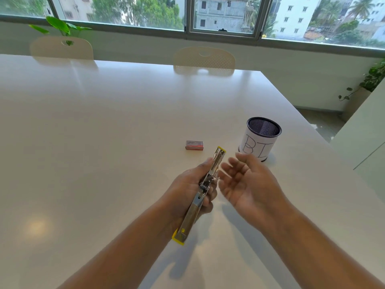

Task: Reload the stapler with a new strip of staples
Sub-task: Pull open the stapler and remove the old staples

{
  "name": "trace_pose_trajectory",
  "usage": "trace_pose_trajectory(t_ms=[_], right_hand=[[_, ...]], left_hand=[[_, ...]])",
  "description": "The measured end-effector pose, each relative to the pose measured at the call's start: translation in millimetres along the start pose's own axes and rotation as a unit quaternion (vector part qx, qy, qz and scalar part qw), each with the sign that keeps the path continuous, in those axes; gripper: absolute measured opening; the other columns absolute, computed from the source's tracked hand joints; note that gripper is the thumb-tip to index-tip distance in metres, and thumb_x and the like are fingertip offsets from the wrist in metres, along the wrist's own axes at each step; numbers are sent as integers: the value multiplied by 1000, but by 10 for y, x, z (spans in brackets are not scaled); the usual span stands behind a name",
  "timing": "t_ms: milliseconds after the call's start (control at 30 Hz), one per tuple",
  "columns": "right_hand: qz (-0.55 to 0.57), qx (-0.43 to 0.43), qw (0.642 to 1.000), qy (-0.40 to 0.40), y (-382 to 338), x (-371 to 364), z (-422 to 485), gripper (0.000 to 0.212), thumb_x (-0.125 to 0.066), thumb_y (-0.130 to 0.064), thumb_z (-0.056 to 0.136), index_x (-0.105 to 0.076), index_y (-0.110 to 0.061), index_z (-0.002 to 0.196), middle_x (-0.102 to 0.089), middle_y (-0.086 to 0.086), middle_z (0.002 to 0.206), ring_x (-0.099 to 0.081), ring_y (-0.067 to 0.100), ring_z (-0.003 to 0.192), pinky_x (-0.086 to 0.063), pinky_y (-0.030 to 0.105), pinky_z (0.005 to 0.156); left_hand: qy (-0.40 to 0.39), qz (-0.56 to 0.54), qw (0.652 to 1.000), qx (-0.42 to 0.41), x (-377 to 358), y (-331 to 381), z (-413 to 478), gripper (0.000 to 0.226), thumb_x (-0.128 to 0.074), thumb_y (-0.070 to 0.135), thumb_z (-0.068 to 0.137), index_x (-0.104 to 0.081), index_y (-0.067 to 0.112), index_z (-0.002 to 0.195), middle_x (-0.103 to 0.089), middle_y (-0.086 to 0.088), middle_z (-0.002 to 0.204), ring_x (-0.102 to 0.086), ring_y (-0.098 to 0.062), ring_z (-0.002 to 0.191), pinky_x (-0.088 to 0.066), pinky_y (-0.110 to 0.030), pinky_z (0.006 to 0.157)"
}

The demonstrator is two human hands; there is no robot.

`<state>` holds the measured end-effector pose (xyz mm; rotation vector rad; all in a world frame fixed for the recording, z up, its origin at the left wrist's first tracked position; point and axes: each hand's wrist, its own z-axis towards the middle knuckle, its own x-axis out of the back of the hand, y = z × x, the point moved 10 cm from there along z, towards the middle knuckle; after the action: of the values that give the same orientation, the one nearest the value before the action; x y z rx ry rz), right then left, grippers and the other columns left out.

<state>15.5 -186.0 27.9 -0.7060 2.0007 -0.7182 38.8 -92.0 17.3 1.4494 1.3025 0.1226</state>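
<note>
Stapler: yellow-ended, chrome metal stapler (200, 195), swung fully open into one long line, held above the white table (104, 142); we saw it tilted, far end pointing up and away, near end low toward us.
Left hand: left hand (187, 188) wrapped round the stapler's middle at the hinge, fingers clamped on it, thumb along the upper half.
Right hand: right hand (248, 182) just beside the stapler, palm turned up, fingers spread apart and empty; we could not tell if its fingertips touched the metal.
Staple box: small red cardboard box of staples (194, 145) lay flat on the table, beyond the hands, near the stapler's far tip but apart from it; it looked closed.
Staple strip: we could not make out any staples in the open channel, too small and blurred.
Cup: black mesh cylinder pen holder (261, 138) wrapped in white paper with handwritten letters stood upright to the right of the box, apart from it, just past the right hand.
Background: we noted two cream chair backs (204, 57) at the far table edge, under a wide window (223, 15).
</note>
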Motion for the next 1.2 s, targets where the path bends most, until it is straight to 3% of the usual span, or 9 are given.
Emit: trace_pose_trajectory(t_ms=[167,267,467,600,733,933,1033,1133,1200], right_hand=[[153,-74,985,-31,199,-40,17,32,-44,-23,95,-67,-1,97,-65,14,83,-60,23,68,-48,30,67],[170,-97,980,-24,346,-74,51,31,-38,-19,98,-64,-2,95,-63,14,79,-57,24,68,-46,32,69],[309,-221,923,-58,545,-151,-12,40,-37,-16,98,-57,-5,66,-59,6,44,-57,12,31,-46,15,36],[357,-203,910,-58,558,-116,61,33,-36,-7,84,-48,-11,53,-44,0,31,-43,9,21,-40,10,36],[307,-150,939,-32,485,-59,152,27,-43,-8,87,-63,-8,69,-60,1,47,-58,10,42,-50,16,56],[177,-142,973,28,288,206,206,35,-40,-23,96,-50,-13,64,-37,-4,43,-27,8,28,-18,10,31],[-112,-112,987,-26,12,189,231,37,-48,-22,94,-44,-17,58,-31,-5,48,-22,7,30,-13,12,32],[-510,-5,858,-62,-403,58,246,39,-57,-23,95,-50,-18,58,-41,-5,50,-31,8,39,-21,17,39],[-626,36,775,-80,-639,-77,247,33,-58,-20,96,-59,-16,63,-54,-3,56,-44,9,47,-35,17,44]], left_hand=[[31,155,986,-45,-70,168,26,48,-57,44,93,-68,21,53,-45,-1,48,-35,-10,35,-29,-15,33],[47,330,937,-108,-154,357,1,45,-54,43,96,-69,19,61,-47,7,43,-37,-8,31,-33,-17,33],[93,774,594,-198,-639,521,-122,45,-43,50,95,-44,21,60,-46,5,60,-47,-19,61,-27,-30,47],[69,834,509,-200,-753,488,-92,36,-39,46,98,-48,23,72,-59,-1,82,-53,-24,75,-33,-32,57],[73,773,579,-248,-747,655,-117,34,-51,38,92,-52,17,66,-60,-2,69,-55,-26,67,-39,-32,55],[64,471,863,-172,-266,757,-5,53,-57,47,94,-63,-1,74,-39,4,47,-35,-11,35,-36,-21,38],[65,390,909,-133,-56,650,65,50,-56,47,95,-65,2,74,-43,6,44,-38,-8,30,-35,-15,34],[68,353,930,-79,100,478,154,49,-54,48,95,-69,10,68,-48,2,47,-41,-10,30,-34,-17,34],[73,347,934,-41,184,362,202,51,-53,50,95,-71,11,68,-50,0,50,-43,-13,30,-35,-19,35]])
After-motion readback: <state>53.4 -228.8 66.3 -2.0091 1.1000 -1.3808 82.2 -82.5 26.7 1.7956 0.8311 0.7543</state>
